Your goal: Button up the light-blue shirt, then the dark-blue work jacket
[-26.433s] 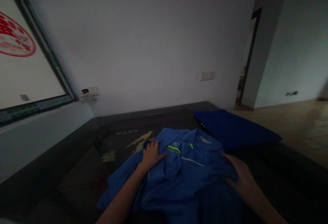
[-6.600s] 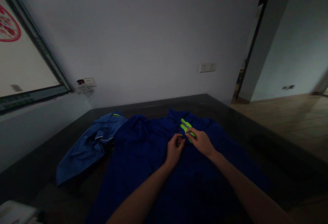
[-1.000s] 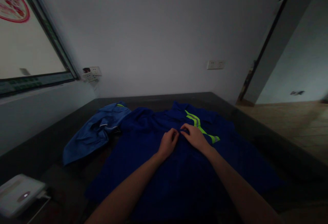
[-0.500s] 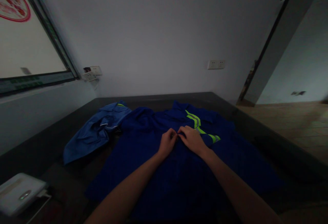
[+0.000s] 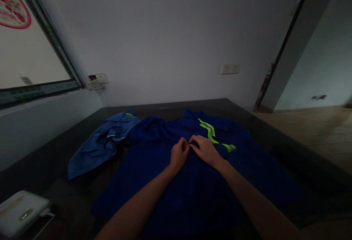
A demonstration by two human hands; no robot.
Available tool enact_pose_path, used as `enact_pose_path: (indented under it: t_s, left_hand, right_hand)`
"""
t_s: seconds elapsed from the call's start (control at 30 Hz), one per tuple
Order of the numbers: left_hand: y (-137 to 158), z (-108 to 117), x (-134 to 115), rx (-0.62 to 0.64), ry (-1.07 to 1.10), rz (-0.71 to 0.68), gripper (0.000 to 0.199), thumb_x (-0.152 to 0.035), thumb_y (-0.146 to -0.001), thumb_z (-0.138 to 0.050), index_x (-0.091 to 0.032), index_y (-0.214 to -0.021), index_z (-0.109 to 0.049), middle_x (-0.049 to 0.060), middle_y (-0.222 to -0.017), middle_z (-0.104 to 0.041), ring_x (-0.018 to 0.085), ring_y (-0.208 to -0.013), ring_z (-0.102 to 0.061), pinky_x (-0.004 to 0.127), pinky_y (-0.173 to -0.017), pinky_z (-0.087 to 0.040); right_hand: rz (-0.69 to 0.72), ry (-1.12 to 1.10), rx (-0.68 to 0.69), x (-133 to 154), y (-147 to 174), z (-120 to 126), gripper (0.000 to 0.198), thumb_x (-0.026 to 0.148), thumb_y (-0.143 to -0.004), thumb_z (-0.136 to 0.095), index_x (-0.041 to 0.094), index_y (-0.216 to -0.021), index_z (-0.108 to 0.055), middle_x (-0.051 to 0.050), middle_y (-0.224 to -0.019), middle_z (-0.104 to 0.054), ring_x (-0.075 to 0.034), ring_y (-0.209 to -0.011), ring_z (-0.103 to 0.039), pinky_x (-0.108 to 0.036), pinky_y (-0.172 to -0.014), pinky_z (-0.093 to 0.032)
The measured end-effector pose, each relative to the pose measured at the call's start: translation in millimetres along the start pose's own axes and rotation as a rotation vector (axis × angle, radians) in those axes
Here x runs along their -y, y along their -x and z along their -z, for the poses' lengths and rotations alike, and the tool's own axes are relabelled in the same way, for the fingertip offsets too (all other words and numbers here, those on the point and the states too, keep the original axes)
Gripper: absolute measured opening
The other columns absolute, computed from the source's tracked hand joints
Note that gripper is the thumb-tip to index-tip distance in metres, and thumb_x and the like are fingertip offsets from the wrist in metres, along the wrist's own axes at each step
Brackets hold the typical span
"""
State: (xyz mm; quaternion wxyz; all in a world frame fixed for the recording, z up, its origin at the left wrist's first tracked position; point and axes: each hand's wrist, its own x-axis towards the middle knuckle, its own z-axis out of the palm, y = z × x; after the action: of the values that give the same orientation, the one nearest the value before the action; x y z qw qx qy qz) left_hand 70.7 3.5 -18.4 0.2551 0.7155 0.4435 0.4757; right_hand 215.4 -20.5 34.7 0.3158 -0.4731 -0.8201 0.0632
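A dark blue work jacket [image 5: 154, 163] with yellow-green and grey reflective strips lies spread over the dark table. Both hands meet at about its middle, fingertips almost touching. My left hand [image 5: 179, 153] is closed in a pinch on the jacket's cloth. From the other side my right hand [image 5: 205, 150] pinches the same spot, thumb and forefinger close together. Whatever small part sits between the fingertips is too dark to make out. One reflective strip [image 5: 209, 130] runs just beyond my right hand.
A lighter blue garment [image 5: 96, 148] lies crumpled to the left of the jacket. At the near left stands a white box-like device [image 5: 23, 210] with a cable. The dark tabletop [image 5: 214, 103] reaches the wall, where sockets [image 5: 230, 69] are mounted.
The hands stay pinched at the same place on the jacket, with only a tiny shift of the fingers. The camera view has tilted slightly.
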Motion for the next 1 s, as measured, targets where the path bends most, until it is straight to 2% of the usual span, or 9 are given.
enact_pose_path:
  t_s: [0.13, 0.27, 0.37, 0.47, 0.6, 0.77, 0.87, 1.0]
  left_hand:
    - [0, 0, 2, 0.034, -0.063, 0.005, 0.011, -0.021, -0.083, -0.048, -0.019, -0.072, -0.047, -0.006, -0.062, -0.05, 0.009, -0.058, -0.048, 0.019, -0.056, -0.032]
    - [-1, 1, 1, 0.107, -0.118, -0.029, 0.004, -0.023, -0.084, -0.048, -0.021, -0.085, -0.052, -0.005, -0.071, -0.057, 0.01, -0.063, -0.054, 0.019, -0.059, -0.036]
    - [-6, 7, -3, 0.15, -0.198, -0.075, 0.016, -0.023, -0.085, -0.048, -0.024, -0.101, -0.052, -0.003, -0.079, -0.062, 0.012, -0.069, -0.057, 0.021, -0.064, -0.04]
    - [-17, 21, -1, 0.125, -0.25, -0.079, 0.021, -0.023, -0.088, -0.043, -0.024, -0.107, -0.05, -0.001, -0.084, -0.063, 0.014, -0.074, -0.059, 0.024, -0.067, -0.043]
    - [-27, 46, 20, 0.105, -0.377, -0.083, 0.019, -0.019, -0.087, -0.041, -0.022, -0.101, -0.054, 0.004, -0.093, -0.062, 0.018, -0.087, -0.059, 0.03, -0.078, -0.046]
    - [-12, 66, 47, 0.178, -0.512, -0.116, 0.021, -0.017, -0.084, -0.047, -0.019, -0.103, -0.057, 0.007, -0.101, -0.06, 0.021, -0.1, -0.055, 0.038, -0.09, -0.044]
    - [-4, 68, 43, 0.165, -0.511, -0.16, 0.029, -0.014, -0.082, -0.05, -0.02, -0.11, -0.054, 0.007, -0.109, -0.058, 0.022, -0.105, -0.053, 0.039, -0.094, -0.043]
    - [-5, 70, 28, 0.072, -0.562, -0.254, 0.041, -0.012, -0.078, -0.053, -0.022, -0.118, -0.05, 0.008, -0.116, -0.054, 0.023, -0.109, -0.051, 0.041, -0.094, -0.042]
  right_hand:
    - [-0.026, -0.074, 0.004, -1, -1, 0, 0.01, 0.012, -0.083, -0.051, 0.019, -0.087, -0.057, -0.004, -0.087, -0.064, -0.018, -0.084, -0.059, -0.03, -0.077, -0.042]
    - [-0.131, -0.152, 0.002, -11, -4, -3, 0.011, 0.013, -0.081, -0.052, 0.019, -0.087, -0.058, -0.004, -0.089, -0.066, -0.019, -0.085, -0.061, -0.031, -0.077, -0.043]
    - [-0.217, -0.168, -0.042, -25, -5, -5, 0.011, 0.014, -0.081, -0.052, 0.019, -0.087, -0.058, -0.004, -0.089, -0.067, -0.019, -0.086, -0.062, -0.031, -0.077, -0.043]
    - [-0.285, -0.16, -0.08, -44, -6, -8, 0.009, 0.015, -0.079, -0.053, 0.02, -0.085, -0.059, -0.005, -0.089, -0.067, -0.02, -0.087, -0.062, -0.032, -0.077, -0.043]
    - [-0.328, -0.179, -0.115, -66, -7, -10, 0.009, 0.014, -0.076, -0.055, 0.02, -0.082, -0.059, -0.004, -0.086, -0.067, -0.019, -0.081, -0.061, -0.033, -0.075, -0.043]
    - [-0.388, -0.235, -0.151, -75, -10, -7, 0.008, 0.015, -0.073, -0.058, 0.019, -0.078, -0.061, -0.002, -0.074, -0.065, -0.018, -0.073, -0.061, -0.031, -0.07, -0.044]
    - [-0.41, -0.219, -0.147, -78, -10, -1, 0.008, 0.018, -0.071, -0.059, 0.019, -0.078, -0.062, -0.001, -0.066, -0.061, -0.018, -0.067, -0.061, -0.03, -0.065, -0.043]
    - [-0.419, -0.251, -0.245, -86, -9, 13, 0.009, 0.022, -0.072, -0.058, 0.019, -0.08, -0.063, -0.003, -0.075, -0.066, -0.02, -0.075, -0.063, -0.03, -0.07, -0.044]
